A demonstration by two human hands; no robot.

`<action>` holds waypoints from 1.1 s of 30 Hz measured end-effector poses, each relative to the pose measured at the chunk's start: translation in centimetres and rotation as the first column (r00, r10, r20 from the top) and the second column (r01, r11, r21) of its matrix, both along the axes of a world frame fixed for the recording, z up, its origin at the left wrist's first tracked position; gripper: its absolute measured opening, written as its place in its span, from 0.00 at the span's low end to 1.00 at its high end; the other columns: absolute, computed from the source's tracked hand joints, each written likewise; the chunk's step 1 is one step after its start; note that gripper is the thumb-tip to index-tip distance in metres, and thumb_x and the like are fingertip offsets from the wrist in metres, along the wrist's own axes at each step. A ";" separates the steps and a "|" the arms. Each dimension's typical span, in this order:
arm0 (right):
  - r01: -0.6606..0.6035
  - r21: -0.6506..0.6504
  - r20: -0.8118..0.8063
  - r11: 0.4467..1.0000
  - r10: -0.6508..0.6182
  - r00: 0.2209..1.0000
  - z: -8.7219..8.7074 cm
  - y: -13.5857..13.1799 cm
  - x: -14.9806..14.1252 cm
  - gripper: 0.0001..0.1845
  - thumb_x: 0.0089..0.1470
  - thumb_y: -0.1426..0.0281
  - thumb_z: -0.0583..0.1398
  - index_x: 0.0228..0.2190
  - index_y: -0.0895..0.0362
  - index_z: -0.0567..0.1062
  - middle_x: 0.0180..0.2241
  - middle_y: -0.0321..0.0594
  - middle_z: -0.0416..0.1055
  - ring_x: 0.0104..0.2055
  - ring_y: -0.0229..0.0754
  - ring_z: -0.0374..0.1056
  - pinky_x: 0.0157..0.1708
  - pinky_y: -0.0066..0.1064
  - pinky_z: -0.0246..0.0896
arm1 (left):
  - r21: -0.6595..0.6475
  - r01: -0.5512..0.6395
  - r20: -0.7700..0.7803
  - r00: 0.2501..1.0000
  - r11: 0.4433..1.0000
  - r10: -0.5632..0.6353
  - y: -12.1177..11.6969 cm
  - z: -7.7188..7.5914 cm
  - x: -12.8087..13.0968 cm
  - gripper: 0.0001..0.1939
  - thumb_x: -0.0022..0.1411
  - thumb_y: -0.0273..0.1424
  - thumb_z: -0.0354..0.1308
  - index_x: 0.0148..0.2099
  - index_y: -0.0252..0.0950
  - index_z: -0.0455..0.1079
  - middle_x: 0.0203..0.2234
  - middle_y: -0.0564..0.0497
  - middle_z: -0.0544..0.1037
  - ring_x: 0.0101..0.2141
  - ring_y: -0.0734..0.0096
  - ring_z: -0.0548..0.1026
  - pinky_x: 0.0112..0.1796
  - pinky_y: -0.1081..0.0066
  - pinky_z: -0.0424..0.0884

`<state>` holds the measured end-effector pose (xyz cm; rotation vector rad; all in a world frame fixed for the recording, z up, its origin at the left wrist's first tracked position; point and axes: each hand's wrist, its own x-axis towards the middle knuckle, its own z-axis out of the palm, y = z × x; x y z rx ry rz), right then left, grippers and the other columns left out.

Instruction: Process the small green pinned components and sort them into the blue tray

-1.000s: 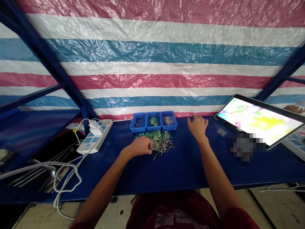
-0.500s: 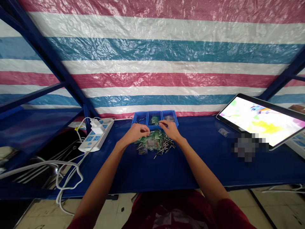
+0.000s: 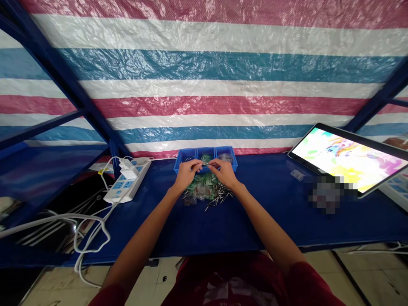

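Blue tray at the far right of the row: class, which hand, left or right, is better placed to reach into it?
Probably the right hand: it sits just in front of that tray, while the left hand lies farther off, in front of the leftmost tray.

1. The right hand (image 3: pixel 225 173) was far off near the tablet (image 3: pixel 347 159). Now it is in the middle, by the left hand (image 3: pixel 188 176).
2. The hands have come closer. A small metal pin (image 3: pixel 204 164) now shows between their fingertips (image 3: pixel 208 163).
3. The tablet's blurry colors are now a clear cartoon picture.
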<state>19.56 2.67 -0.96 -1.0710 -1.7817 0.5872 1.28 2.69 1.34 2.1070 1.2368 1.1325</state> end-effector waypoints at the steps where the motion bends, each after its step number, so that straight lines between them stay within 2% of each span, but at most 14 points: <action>1: -0.011 -0.003 0.003 1.000 0.011 1.000 0.2 0.1 0.0 0.07 0.54 0.68 0.59 0.34 0.56 0.76 0.30 0.39 0.77 0.31 0.40 0.71 0.34 0.30 0.65 | -0.004 0.005 0.003 1.000 1.000 -0.005 -0.1 -0.1 0.0 0.12 0.62 0.34 0.51 0.37 0.34 0.74 0.24 0.52 0.77 0.24 0.72 0.72 0.31 0.73 0.68; 5: -0.080 -0.011 0.022 0.997 0.081 0.997 0.4 0.2 -0.1 0.06 0.55 0.66 0.60 0.32 0.55 0.75 0.28 0.37 0.75 0.30 0.40 0.71 0.32 0.29 0.63 | -0.043 0.045 0.020 0.999 0.998 -0.044 -0.4 -0.3 -0.2 0.13 0.62 0.37 0.52 0.35 0.35 0.73 0.22 0.53 0.75 0.23 0.73 0.70 0.30 0.73 0.67; 7: -0.102 -0.007 0.018 0.995 0.102 0.995 0.2 0.0 -0.2 0.06 0.55 0.66 0.59 0.30 0.56 0.75 0.26 0.37 0.74 0.29 0.40 0.70 0.31 0.29 0.63 | -0.071 0.050 0.096 0.994 0.996 -0.043 -0.5 -0.4 -0.1 0.13 0.62 0.38 0.53 0.37 0.35 0.73 0.22 0.53 0.75 0.23 0.73 0.70 0.29 0.73 0.68; 10: -0.051 0.002 -0.012 0.999 0.051 0.999 -0.2 -0.4 -0.3 0.09 0.57 0.66 0.57 0.29 0.55 0.74 0.25 0.36 0.73 0.27 0.39 0.68 0.29 0.29 0.61 | -0.132 0.050 0.255 0.967 0.990 -0.015 -0.5 -0.3 0.1 0.16 0.60 0.41 0.56 0.42 0.34 0.73 0.23 0.51 0.77 0.24 0.72 0.72 0.30 0.72 0.70; 13: 0.001 0.004 -0.017 1.000 -0.001 1.000 -0.6 -0.9 -0.2 0.13 0.60 0.64 0.53 0.28 0.55 0.72 0.23 0.36 0.71 0.24 0.38 0.67 0.28 0.28 0.60 | -0.165 0.050 0.310 0.951 0.985 0.004 -0.6 -0.4 0.2 0.17 0.55 0.42 0.61 0.40 0.33 0.75 0.27 0.47 0.79 0.28 0.67 0.76 0.32 0.70 0.73; 16: -0.011 -0.004 -0.007 1.000 0.011 1.000 -1.0 -1.2 -0.1 0.15 0.62 0.63 0.51 0.27 0.55 0.71 0.22 0.35 0.69 0.23 0.38 0.66 0.28 0.28 0.59 | -0.143 0.015 0.244 0.969 0.990 0.020 -0.9 -0.8 0.2 0.16 0.53 0.41 0.62 0.37 0.33 0.76 0.29 0.46 0.80 0.30 0.64 0.77 0.34 0.68 0.74; 21: -0.007 0.023 0.059 1.000 0.006 0.998 -1.3 -1.5 -0.1 0.19 0.63 0.61 0.49 0.26 0.55 0.71 0.21 0.35 0.68 0.25 0.38 0.66 0.29 0.28 0.59 | -0.033 -0.015 -0.002 1.000 0.999 0.015 -1.4 -1.5 0.2 0.13 0.60 0.39 0.56 0.34 0.35 0.74 0.28 0.49 0.79 0.29 0.67 0.76 0.34 0.70 0.71; 25: 0.025 0.067 0.067 0.997 -0.030 0.997 -1.3 -1.8 0.0 0.16 0.62 0.60 0.52 0.35 0.56 0.74 0.28 0.39 0.73 0.28 0.40 0.67 0.32 0.29 0.61 | 0.016 -0.047 -0.143 0.989 0.999 0.049 -1.7 -1.7 0.1 0.14 0.65 0.36 0.49 0.38 0.35 0.73 0.29 0.49 0.79 0.30 0.67 0.75 0.36 0.70 0.69; 27: 0.021 0.088 0.045 0.996 -0.025 0.999 -1.4 -2.0 0.1 0.15 0.61 0.60 0.54 0.39 0.56 0.74 0.33 0.41 0.75 0.31 0.41 0.69 0.33 0.30 0.63 | 0.029 -0.061 -0.150 0.987 0.998 0.065 -1.8 -1.7 0.0 0.14 0.66 0.36 0.48 0.39 0.35 0.72 0.31 0.49 0.79 0.32 0.67 0.76 0.38 0.70 0.69; 30: -0.006 0.117 0.057 0.993 0.000 0.998 -1.7 -2.0 0.1 0.14 0.61 0.61 0.54 0.38 0.55 0.75 0.37 0.43 0.75 0.35 0.42 0.70 0.36 0.31 0.64 | 0.038 -0.068 -0.131 0.989 0.997 0.073 -1.9 -1.8 -0.1 0.14 0.66 0.37 0.48 0.39 0.35 0.72 0.31 0.49 0.79 0.32 0.67 0.75 0.38 0.70 0.69; 33: -0.015 0.122 0.075 0.992 0.006 0.997 -1.9 -2.0 0.0 0.15 0.62 0.61 0.52 0.38 0.55 0.75 0.37 0.43 0.75 0.37 0.43 0.70 0.38 0.31 0.64 | 0.003 -0.065 -0.005 0.998 0.998 0.065 -2.1 -1.8 0.1 0.15 0.65 0.38 0.50 0.36 0.35 0.72 0.28 0.49 0.78 0.30 0.68 0.74 0.36 0.71 0.69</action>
